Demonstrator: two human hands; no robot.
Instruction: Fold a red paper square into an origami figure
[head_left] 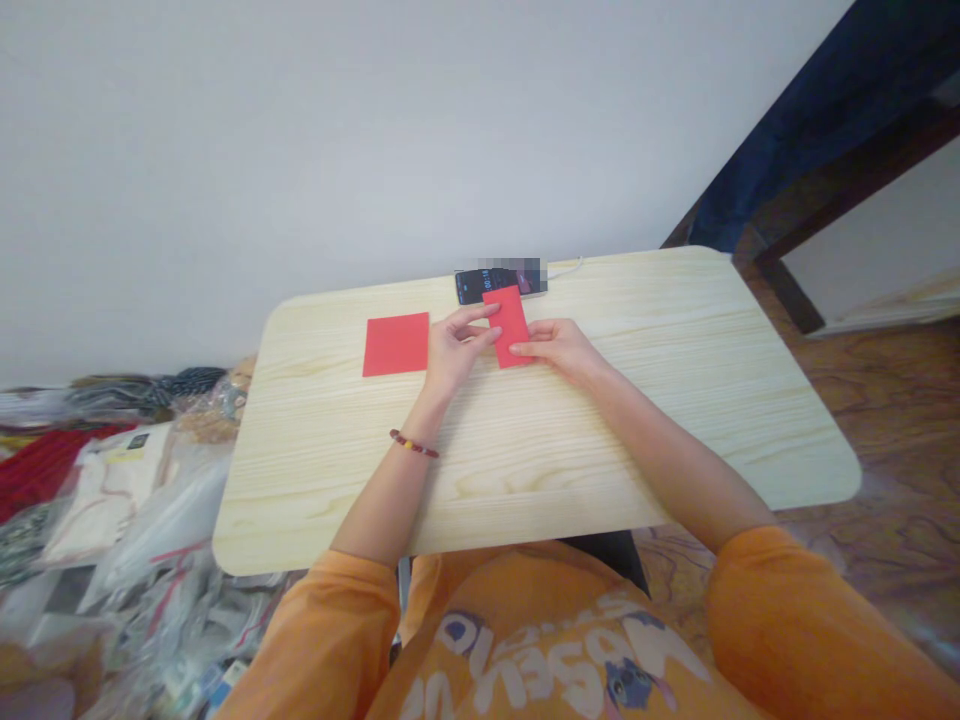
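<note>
Left hand [456, 350] and right hand [561, 350] are working close together, not touching each other, on a narrow red rectangular paper card [508, 325]. Left fingers [474, 330] are reaching its left edge, and right fingers [525, 350] are meeting its lower right edge; whether they are pinching it, I cannot tell. Steady fingertip contact from both sides is keeping the card square. It is lying tilted on the pale pine-grain wooden tabletop [622, 440], its top end overlapping a black smartphone [476, 287]. A square red paper sheet [396, 344] is lying just beside the left hand.
</note>
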